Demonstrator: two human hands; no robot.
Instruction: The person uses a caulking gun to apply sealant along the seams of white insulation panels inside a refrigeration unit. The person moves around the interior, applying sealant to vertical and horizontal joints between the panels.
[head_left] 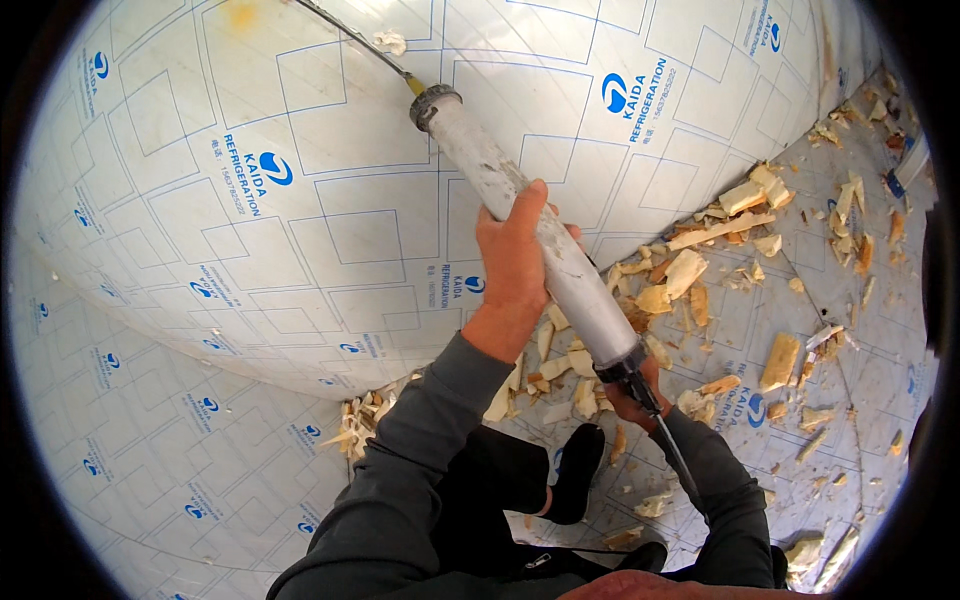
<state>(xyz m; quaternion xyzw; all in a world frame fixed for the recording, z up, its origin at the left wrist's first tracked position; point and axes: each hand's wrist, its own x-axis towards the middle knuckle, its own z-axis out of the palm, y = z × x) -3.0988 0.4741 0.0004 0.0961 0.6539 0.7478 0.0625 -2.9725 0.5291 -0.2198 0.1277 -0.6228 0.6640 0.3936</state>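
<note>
A long grey caulking gun [575, 275] with dark end caps slants across the middle, its yellowish nozzle [416, 86] pointing to the upper left. My left hand [515, 250] wraps round the barrel, thumb along its top. At the lower, rear end my right hand [637, 395] is closed round the handle, partly hidden behind the black cap and the plunger rod [678, 455]. The nozzle tip lies close to a dark seam [345, 28] in the film-covered wall panel [390, 220]; whether it touches cannot be made out. A pale blob [390, 42] sticks beside the seam.
Broken pieces of yellowish foam [685, 272] litter the film-covered floor [740, 340] along the wall's foot and to the right. My black shoe [577, 472] stands among them. A blue-and-white object [907, 168] lies at the far right edge. A yellow stain [240, 14] marks the wall.
</note>
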